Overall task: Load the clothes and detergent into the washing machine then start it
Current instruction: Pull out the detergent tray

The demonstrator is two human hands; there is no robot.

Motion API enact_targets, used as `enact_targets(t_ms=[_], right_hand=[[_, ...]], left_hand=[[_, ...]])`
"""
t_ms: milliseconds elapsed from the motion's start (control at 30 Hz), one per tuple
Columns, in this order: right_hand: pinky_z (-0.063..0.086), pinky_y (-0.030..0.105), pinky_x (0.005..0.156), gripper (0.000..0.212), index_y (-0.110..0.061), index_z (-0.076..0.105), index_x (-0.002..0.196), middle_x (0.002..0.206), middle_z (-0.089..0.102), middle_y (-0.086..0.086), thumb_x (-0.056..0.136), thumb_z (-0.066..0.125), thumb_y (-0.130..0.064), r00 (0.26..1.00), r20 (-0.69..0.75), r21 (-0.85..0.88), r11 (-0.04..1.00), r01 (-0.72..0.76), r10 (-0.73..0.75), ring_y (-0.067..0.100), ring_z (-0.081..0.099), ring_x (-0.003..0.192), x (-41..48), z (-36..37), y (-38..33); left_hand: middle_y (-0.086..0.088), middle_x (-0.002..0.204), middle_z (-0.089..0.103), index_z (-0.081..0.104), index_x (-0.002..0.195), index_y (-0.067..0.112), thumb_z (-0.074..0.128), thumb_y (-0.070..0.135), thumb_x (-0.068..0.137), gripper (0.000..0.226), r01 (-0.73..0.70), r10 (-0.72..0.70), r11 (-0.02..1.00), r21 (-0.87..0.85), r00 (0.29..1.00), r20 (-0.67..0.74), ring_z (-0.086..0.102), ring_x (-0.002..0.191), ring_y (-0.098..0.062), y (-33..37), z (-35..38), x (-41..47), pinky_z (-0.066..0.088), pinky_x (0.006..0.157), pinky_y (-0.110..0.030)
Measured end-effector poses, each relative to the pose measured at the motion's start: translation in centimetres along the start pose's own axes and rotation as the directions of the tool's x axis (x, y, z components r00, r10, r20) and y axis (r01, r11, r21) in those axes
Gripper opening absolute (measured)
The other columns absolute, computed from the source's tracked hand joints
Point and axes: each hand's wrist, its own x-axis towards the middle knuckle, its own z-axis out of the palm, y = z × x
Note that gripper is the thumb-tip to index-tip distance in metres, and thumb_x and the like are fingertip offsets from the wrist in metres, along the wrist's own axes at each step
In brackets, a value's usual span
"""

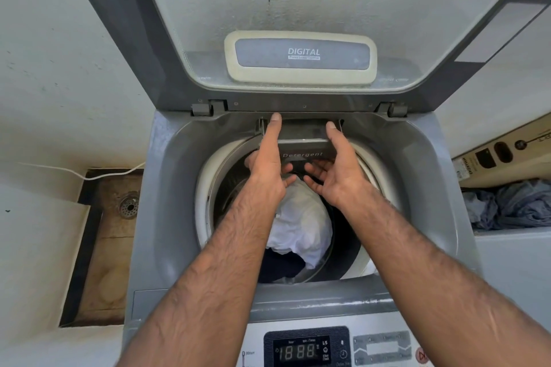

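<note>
The grey top-loading washing machine (167, 217) stands with its lid (301, 24) raised. White cloth (301, 226) and a dark garment (283, 267) lie in the drum. At the drum's far rim sits the detergent drawer (302, 147), labelled "Detergent". My left hand (268, 158) holds its left side, thumb up on the drawer's back corner and fingers under the front. My right hand (337, 164) mirrors it on the right side, thumb along the edge, fingers curled beneath.
The control panel (307, 350) at the near edge shows a lit "18:88" display. Blue-grey clothes (512, 205) lie in a container to the right. A floor drain (128, 206) and a white cable (89, 177) are at the left.
</note>
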Motion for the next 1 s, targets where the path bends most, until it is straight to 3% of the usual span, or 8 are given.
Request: enact_targets(t_ms=[167, 267, 400, 500, 567, 667, 800, 1000], right_hand=[[0.055, 0.034, 0.070, 0.067, -0.022, 0.072, 0.110, 0.087, 0.072, 0.002, 0.074, 0.068, -0.078, 1.000, 0.000, -0.075, 0.997, 0.010, -0.010, 0.015, 0.063, 0.074, -0.6, -0.9, 0.7], [0.056, 0.033, 0.068, 0.073, -0.023, 0.074, 0.112, 0.088, 0.074, 0.002, 0.069, 0.069, -0.082, 1.000, 0.001, -0.106, 0.994, 0.023, -0.023, 0.015, 0.064, 0.072, -0.6, -1.1, 1.2], [0.055, 0.032, 0.064, 0.067, -0.024, 0.074, 0.108, 0.084, 0.075, 0.000, 0.071, 0.070, -0.080, 0.999, -0.016, -0.122, 0.992, 0.028, -0.030, 0.014, 0.064, 0.066, -0.7, -1.1, 1.3], [0.055, 0.031, 0.062, 0.061, -0.026, 0.073, 0.108, 0.091, 0.077, 0.000, 0.074, 0.070, -0.077, 0.999, -0.019, -0.137, 0.990, 0.037, -0.040, 0.015, 0.067, 0.071, -0.9, -1.3, 1.3], [0.055, 0.031, 0.062, 0.061, -0.027, 0.071, 0.110, 0.099, 0.079, 0.001, 0.075, 0.071, -0.077, 0.998, -0.029, -0.167, 0.985, 0.041, -0.047, 0.016, 0.071, 0.075, -1.2, -1.5, 1.3], [0.057, 0.030, 0.064, 0.062, -0.028, 0.070, 0.112, 0.102, 0.081, 0.000, 0.076, 0.069, -0.078, 0.998, -0.025, -0.215, 0.976, 0.043, -0.049, 0.018, 0.076, 0.084, -1.9, -1.8, 1.3], [0.058, 0.033, 0.070, 0.061, -0.029, 0.068, 0.117, 0.108, 0.079, 0.000, 0.079, 0.069, -0.076, 0.998, -0.016, -0.279, 0.959, 0.052, -0.059, 0.019, 0.078, 0.091, -3.1, -2.8, 1.7], [0.057, 0.040, 0.087, 0.052, -0.027, 0.064, 0.122, 0.113, 0.076, -0.004, 0.088, 0.066, -0.066, 0.994, -0.012, -0.417, 0.904, 0.094, -0.109, 0.017, 0.078, 0.094, -5.3, -4.7, 2.2]], left_hand=[[-0.008, 0.114, 0.074, 0.061, 0.128, 0.019, 0.073, 0.085, 0.056, 0.099, -0.005, 0.008, 0.999, 0.041, 0.997, -0.072, 0.065, 0.077, -0.020, -0.4, -0.8, 0.0, 0.057, 0.064, -0.035], [-0.008, 0.114, 0.074, 0.060, 0.127, 0.019, 0.074, 0.079, 0.071, 0.083, -0.013, 0.017, 0.997, 0.070, 0.998, -0.058, 0.064, 0.077, -0.020, -0.5, -1.5, -0.1, 0.058, 0.065, -0.035], [-0.007, 0.119, 0.073, 0.059, 0.129, 0.018, 0.075, 0.075, 0.074, 0.081, -0.044, 0.048, 0.992, 0.116, 0.998, -0.030, 0.070, 0.081, -0.021, -0.7, -2.2, -0.6, 0.058, 0.060, -0.032], [-0.006, 0.119, 0.073, 0.058, 0.131, 0.017, 0.073, 0.072, 0.080, 0.076, -0.074, 0.077, 0.987, 0.144, 0.997, -0.020, 0.076, 0.086, -0.023, -0.6, -2.6, -1.0, 0.058, 0.059, -0.032], [-0.006, 0.114, 0.073, 0.060, 0.126, 0.017, 0.070, 0.070, 0.085, 0.067, -0.078, 0.080, 0.981, 0.176, 0.997, -0.006, 0.077, 0.092, -0.027, -0.7, -2.9, -1.2, 0.061, 0.066, -0.037], [-0.006, 0.112, 0.074, 0.060, 0.120, 0.021, 0.064, 0.072, 0.088, 0.060, -0.062, 0.057, 0.973, 0.224, 0.998, 0.031, 0.078, 0.095, -0.028, -1.1, -3.4, -1.8, 0.062, 0.081, -0.043], [-0.010, 0.125, 0.071, 0.056, 0.140, 0.017, 0.066, 0.068, 0.090, 0.072, -0.064, 0.051, 0.959, 0.274, 0.997, 0.055, 0.078, 0.096, -0.028, -1.6, -4.0, -2.8, 0.062, 0.071, -0.039], [-0.006, 0.128, 0.066, 0.051, 0.143, 0.009, 0.076, 0.049, 0.089, 0.072, -0.180, 0.129, 0.876, 0.448, 0.981, 0.142, 0.074, 0.098, -0.019, -2.4, -4.1, -5.2, 0.058, 0.068, -0.035]])
